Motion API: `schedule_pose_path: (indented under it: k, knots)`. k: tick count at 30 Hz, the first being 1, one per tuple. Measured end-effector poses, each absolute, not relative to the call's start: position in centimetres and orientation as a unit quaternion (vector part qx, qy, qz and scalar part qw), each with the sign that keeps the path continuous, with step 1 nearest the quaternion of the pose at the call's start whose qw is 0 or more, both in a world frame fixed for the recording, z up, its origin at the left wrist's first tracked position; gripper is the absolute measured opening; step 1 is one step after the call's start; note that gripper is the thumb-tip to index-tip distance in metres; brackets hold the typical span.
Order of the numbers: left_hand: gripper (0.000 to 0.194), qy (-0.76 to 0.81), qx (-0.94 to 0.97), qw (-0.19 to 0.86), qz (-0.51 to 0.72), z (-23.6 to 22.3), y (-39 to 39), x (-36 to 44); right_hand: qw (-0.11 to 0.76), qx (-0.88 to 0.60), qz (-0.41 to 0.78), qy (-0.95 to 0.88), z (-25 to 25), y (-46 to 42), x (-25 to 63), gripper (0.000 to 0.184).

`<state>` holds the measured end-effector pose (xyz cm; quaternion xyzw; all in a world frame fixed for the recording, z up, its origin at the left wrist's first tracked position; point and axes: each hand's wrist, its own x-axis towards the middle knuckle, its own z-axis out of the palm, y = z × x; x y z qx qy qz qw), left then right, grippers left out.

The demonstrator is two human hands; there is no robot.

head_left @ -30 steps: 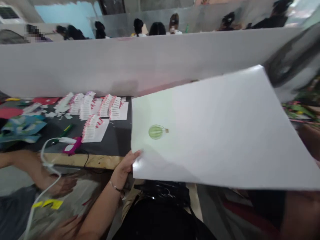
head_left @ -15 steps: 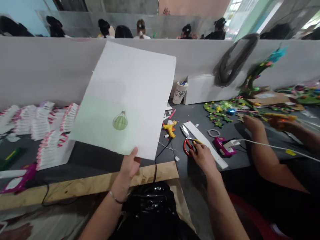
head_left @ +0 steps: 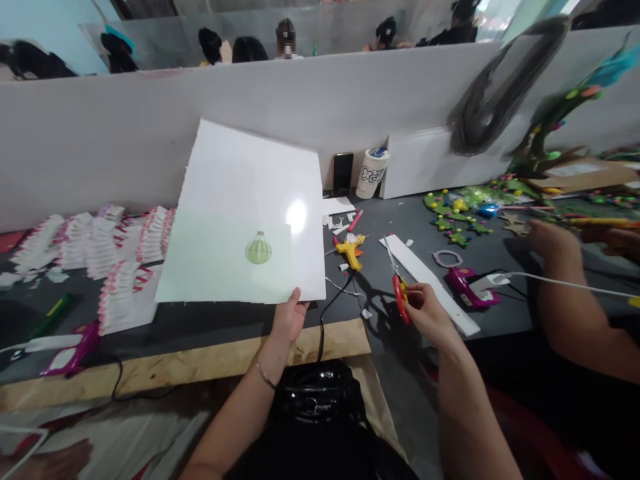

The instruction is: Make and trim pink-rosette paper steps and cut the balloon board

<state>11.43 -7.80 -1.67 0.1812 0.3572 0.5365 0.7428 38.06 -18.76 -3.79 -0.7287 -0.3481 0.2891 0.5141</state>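
My left hand [head_left: 289, 321] pinches the lower edge of a large white sheet of board [head_left: 240, 200], which has a pale green lower area and a small drawn green hot-air balloon [head_left: 259, 248]. My right hand [head_left: 427, 313] grips red-handled scissors [head_left: 400, 298], blades pointing up and away. Just beyond it lies a long white foam strip [head_left: 430, 283], close to the scissors but apparently not touching them. A yellow glue gun [head_left: 350, 252] rests on the dark table top [head_left: 380, 220] between my hands.
Several rows of white pieces with red edging [head_left: 95, 250] lie left of the sheet. A co-worker's hand [head_left: 553, 243] works at the right near a magenta glue gun [head_left: 470, 288]. A white divider [head_left: 200, 100] backs the table, with a paper cup [head_left: 373, 173] and phone [head_left: 343, 175] against it.
The sheet has swung from the right to above the table's left-centre and now tilts less. My right hand has lifted the scissors off the table.
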Motion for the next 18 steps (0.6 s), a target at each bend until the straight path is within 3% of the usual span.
schedule_pose_path:
  k: [3, 10, 18]
  knots:
    - [0.050, 0.354, 0.170, 0.751, 0.531, -1.8, -7.7, 11.4, 0.490, -0.731, 0.256, -0.400, -3.3, -18.5, 36.2, 0.043]
    - [0.038, 0.373, 0.131, 0.766, 0.506, -2.1, -7.2, 11.2, 0.341, -0.773, 0.168, -0.508, -3.4, -18.8, 34.6, 0.022]
    - [0.063, 0.369, 0.184, 0.761, 0.501, -3.2, -8.4, 11.4, 0.343, -0.753, 0.128, -0.546, -3.8, -18.7, 32.9, 0.025]
